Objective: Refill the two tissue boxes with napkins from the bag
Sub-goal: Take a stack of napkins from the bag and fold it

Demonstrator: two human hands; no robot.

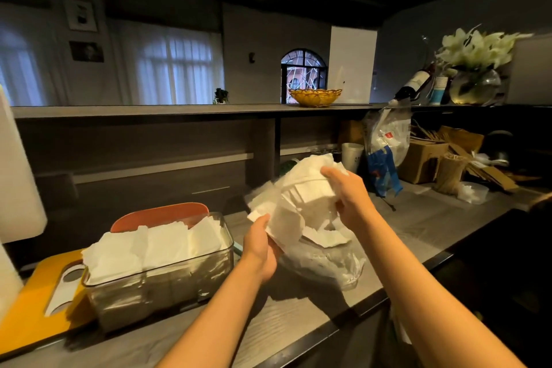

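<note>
Both hands held a bunch of napkins point(298, 197) just above the bag point(325, 263), lifting them out: left hand point(263, 245) gripping below, right hand point(346, 191) on top. The full box point(161, 266) sat left of the bag on the worktop point(418, 224).

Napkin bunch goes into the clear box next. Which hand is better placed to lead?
Left, probably. The left hand grips the napkin bunch on the side facing the clear box; the right hand holds the far side.
</note>
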